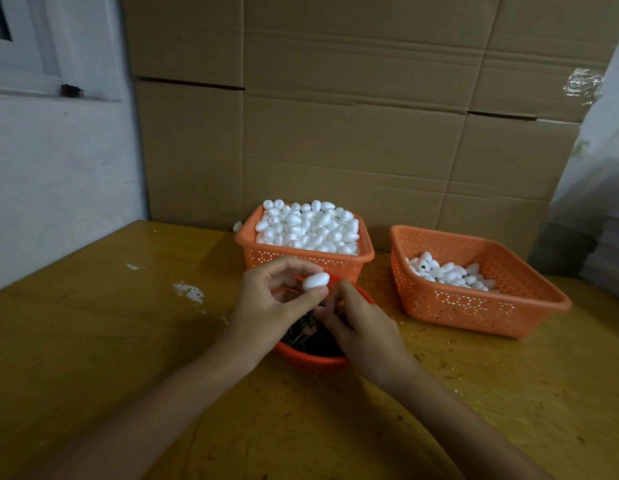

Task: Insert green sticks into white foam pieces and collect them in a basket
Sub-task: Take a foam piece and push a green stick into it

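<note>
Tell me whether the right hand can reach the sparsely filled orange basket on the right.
Probably yes. The right hand is at the bowl of sticks, and only bare table lies between it and that open-topped basket beside it.

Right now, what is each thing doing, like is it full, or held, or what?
left hand: pinches the foam piece
foam piece: held up, no stick showing in it
right hand: fingers reach into the bowl, grip unclear
bowl: holds green sticks
back basket: heaped full of foam
right basket: only partly filled
</note>
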Available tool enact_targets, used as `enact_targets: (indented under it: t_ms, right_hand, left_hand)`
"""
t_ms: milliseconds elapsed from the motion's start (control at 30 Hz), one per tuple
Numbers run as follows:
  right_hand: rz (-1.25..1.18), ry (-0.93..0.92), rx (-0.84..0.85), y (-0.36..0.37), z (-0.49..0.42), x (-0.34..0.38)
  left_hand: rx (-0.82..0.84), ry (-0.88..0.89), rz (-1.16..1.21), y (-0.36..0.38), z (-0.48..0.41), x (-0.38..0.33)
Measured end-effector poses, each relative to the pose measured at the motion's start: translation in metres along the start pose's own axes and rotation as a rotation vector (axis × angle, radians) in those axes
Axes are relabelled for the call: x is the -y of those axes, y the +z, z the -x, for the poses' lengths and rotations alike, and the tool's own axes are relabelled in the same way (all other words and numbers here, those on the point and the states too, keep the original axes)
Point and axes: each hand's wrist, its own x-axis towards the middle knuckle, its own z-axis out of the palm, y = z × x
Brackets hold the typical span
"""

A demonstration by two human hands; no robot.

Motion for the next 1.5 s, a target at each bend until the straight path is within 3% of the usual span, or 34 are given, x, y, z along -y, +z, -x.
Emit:
enact_targets:
  t_ms: [367, 1067, 1500]
  right_hand:
    - [-0.036, -0.005, 0.012, 0.000, 0.002, 0.004]
    - [0.118, 0.017, 0.010, 0.003, -0.002, 0.002]
    - [0.013, -0.013, 0.299, -0.014, -0.011, -0.004]
  left_hand:
    - [-0.037, -0.008, 0.067, -0.001, -0.002, -0.002]
    - [-0.038, -0.064, 0.168, -0.002, -0.004, -0.001]
    - [-0.037, -0.055, 0.157, -0.002, -0.005, 0.000]
